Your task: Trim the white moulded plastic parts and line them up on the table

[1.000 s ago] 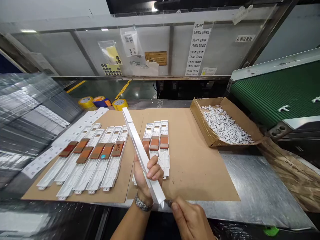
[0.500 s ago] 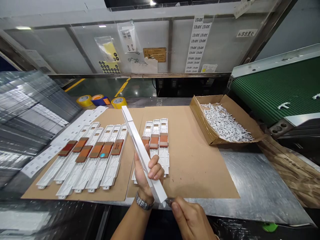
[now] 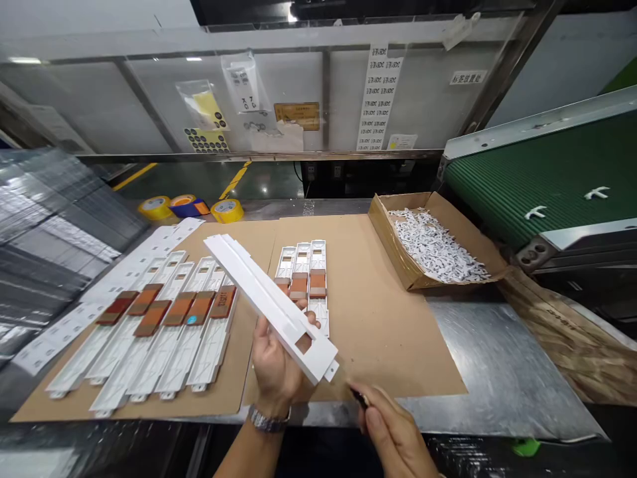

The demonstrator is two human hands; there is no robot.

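Note:
A long white plastic part (image 3: 271, 302) with a square hole near its lower end is tilted in my left hand (image 3: 276, 368), whose fingers wrap behind it. My right hand (image 3: 391, 425) is closed on a small dark tool (image 3: 359, 398), just below and right of the part's tabbed end and apart from it. Beyond my left hand several white parts (image 3: 318, 255) lie side by side with brown blocks (image 3: 317, 283) across them. More such white parts (image 3: 209, 362) with reddish-brown blocks (image 3: 223, 302) lie to the left.
Brown cardboard sheets (image 3: 378, 332) cover part of the metal table (image 3: 478, 358). An open carton (image 3: 393, 249) of small white pieces stands at the right, beside a green conveyor (image 3: 547, 166). Tape rolls (image 3: 227, 210) sit at the back, label sheets (image 3: 129, 265) at the left.
The held white part has turned, so its broad face and square hole now show. My right hand has moved slightly right and away from its end. The whole view has shifted a little.

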